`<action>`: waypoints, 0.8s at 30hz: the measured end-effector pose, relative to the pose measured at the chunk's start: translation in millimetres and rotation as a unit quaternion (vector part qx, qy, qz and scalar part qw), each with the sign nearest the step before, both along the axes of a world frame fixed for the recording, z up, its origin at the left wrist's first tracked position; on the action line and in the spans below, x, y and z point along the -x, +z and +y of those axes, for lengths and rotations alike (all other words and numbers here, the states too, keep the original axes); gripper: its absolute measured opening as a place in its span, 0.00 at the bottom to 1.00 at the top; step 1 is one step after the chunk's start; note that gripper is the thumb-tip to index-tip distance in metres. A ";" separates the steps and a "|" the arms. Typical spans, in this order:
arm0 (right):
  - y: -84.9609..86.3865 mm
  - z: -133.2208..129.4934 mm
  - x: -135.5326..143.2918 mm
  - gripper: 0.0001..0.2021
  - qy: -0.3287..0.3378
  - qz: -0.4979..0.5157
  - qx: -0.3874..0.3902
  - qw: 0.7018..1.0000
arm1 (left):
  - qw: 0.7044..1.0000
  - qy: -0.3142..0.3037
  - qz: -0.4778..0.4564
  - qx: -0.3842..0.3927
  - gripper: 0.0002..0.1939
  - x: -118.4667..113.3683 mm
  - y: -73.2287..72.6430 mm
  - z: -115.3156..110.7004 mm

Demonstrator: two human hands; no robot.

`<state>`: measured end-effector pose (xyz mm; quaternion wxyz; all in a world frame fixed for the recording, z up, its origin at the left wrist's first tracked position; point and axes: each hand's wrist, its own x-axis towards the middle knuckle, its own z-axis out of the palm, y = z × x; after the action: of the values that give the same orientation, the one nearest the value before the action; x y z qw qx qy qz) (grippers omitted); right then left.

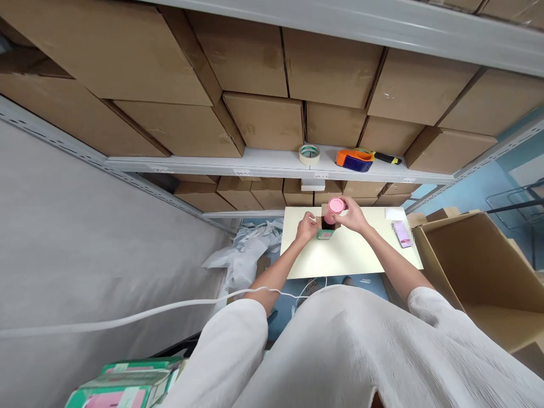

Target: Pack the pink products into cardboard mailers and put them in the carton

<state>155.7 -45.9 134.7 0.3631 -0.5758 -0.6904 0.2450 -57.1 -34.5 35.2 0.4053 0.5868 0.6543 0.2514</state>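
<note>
Over the cream tabletop (352, 255), my right hand (353, 215) grips a pink lidded jar (335, 207) by its side near the lid. The jar is at the mouth of a small open box (326, 234) with a green and pink printed side and brown flaps; how far it sits inside I cannot tell. My left hand (306, 226) is closed at the left edge of the box, with its fingertips by a flap. What those fingers pinch is too small to make out.
Cardboard boxes (263, 122) fill the shelves ahead. A tape roll (309, 154) and an orange-and-blue tape dispenser (355, 160) lie on the shelf edge. A large open carton (488, 266) stands right. A white cable (148, 310) crosses at left. Green-pink packages (127, 385) are lower left.
</note>
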 end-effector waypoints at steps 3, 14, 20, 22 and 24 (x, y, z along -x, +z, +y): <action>0.2 -0.2 -1.0 0.29 0.015 -0.006 -0.004 1.000 | 1.000 0.001 -0.006 -0.005 0.16 -0.1 -1.0 0.4; -0.9 -3.2 2.8 0.31 0.108 -0.054 -0.035 0.992 | 1.000 0.019 -0.011 0.002 0.14 2.8 0.3 2.9; 5.3 -3.3 -2.8 0.29 0.140 -0.048 -0.036 0.988 | 1.000 0.024 -0.011 0.004 0.14 0.8 3.8 0.6; 8.7 -3.2 -4.7 0.29 0.150 -0.049 -0.032 0.987 | 0.999 0.030 -0.013 0.003 0.14 0.2 4.0 -0.3; 10.4 -2.3 -6.4 0.29 0.156 -0.055 -0.023 0.986 | 0.999 0.032 -0.015 0.004 0.14 0.2 4.0 -1.0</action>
<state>162.1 -48.1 145.1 0.2948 -0.4650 -0.7962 0.2508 -57.3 -35.5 39.2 0.4094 0.5597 0.6677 0.2707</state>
